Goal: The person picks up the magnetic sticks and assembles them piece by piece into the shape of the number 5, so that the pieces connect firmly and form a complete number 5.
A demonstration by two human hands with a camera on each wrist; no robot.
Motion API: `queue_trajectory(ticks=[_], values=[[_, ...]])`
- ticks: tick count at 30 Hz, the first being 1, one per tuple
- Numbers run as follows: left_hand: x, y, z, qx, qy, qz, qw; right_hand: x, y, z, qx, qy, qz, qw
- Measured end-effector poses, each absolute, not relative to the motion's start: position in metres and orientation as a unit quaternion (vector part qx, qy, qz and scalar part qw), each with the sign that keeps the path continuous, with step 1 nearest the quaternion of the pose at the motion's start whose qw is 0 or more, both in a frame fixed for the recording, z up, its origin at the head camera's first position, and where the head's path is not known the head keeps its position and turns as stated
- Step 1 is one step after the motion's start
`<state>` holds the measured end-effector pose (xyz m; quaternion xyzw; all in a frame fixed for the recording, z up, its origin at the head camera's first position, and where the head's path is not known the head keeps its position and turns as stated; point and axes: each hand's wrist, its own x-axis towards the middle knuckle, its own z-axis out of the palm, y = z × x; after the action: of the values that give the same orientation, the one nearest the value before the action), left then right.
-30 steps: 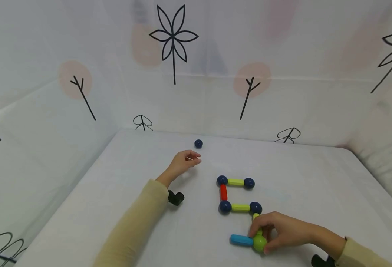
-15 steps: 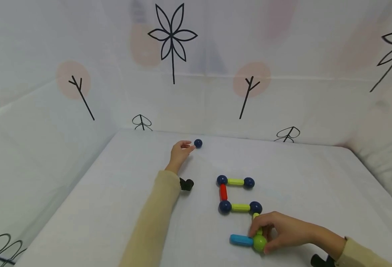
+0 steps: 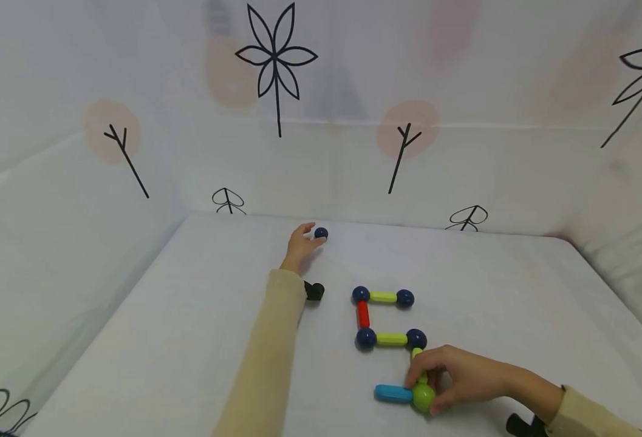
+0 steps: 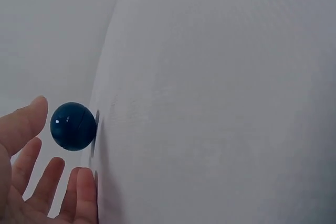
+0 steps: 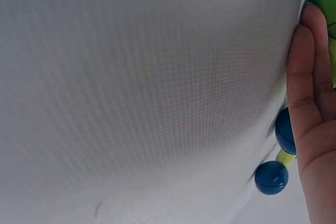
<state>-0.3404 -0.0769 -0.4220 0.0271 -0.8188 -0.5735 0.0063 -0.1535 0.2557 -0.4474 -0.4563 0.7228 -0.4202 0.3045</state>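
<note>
A loose dark blue ball [image 3: 321, 232] lies near the far edge of the white surface. My left hand [image 3: 300, 244] reaches beside it, thumb and fingers spread around its near side. In the left wrist view a gap shows between the thumb and that ball [image 4: 73, 126]. At the front right, my right hand [image 3: 463, 376] holds a lime green ball [image 3: 423, 399] between thumb and fingers. A light blue rod [image 3: 393, 394] sticks out leftward from it. A yellow-green rod [image 3: 417, 352], partly hidden by the fingers, runs from it up to a dark blue ball [image 3: 416, 338].
The joined figure continues with a yellow-green rod [image 3: 391, 340], a red rod [image 3: 363, 314] and an upper yellow-green rod [image 3: 383, 297], linked by dark blue balls [image 3: 361, 295]. A white cloth wall [image 3: 321, 170] with printed plants stands behind the table [image 3: 189, 340].
My left hand has moved forward and slightly right to the loose dark blue ball, its thumb and fingers spreading apart. The right hand keeps its hold on the green ball.
</note>
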Motion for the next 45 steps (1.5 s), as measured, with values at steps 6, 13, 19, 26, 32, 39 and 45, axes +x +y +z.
queue_trajectory(ticks=[6, 13, 19, 26, 32, 39, 45], values=[[-0.343, -0.076, -0.42, 0.017, -0.846, -0.534, -0.004, -0.158, 0.257, -0.461, -0.457, 0.719, -0.424, 0.308], [-0.342, -0.074, -0.416, 0.017, -0.864, -0.503, -0.003, -0.15, 0.243, -0.428, -0.48, 0.722, -0.4, 0.297], [-0.338, -0.075, -0.414, 0.023, -0.867, -0.497, 0.012, -0.148, 0.242, -0.428, -0.473, 0.721, -0.41, 0.298], [-0.334, -0.086, -0.413, 0.009, -0.868, -0.497, -0.013, -0.15, 0.246, -0.437, -0.453, 0.723, -0.418, 0.311], [-0.334, -0.097, -0.413, -0.006, -0.872, -0.487, -0.047, -0.145, 0.241, -0.418, -0.459, 0.724, -0.411, 0.31], [-0.325, -0.105, -0.413, -0.027, -0.86, -0.502, -0.088, -0.16, 0.261, -0.461, -0.458, 0.728, -0.408, 0.306], [-0.307, -0.11, -0.416, -0.055, -0.855, -0.503, -0.113, -0.158, 0.265, -0.464, -0.444, 0.735, -0.413, 0.305]])
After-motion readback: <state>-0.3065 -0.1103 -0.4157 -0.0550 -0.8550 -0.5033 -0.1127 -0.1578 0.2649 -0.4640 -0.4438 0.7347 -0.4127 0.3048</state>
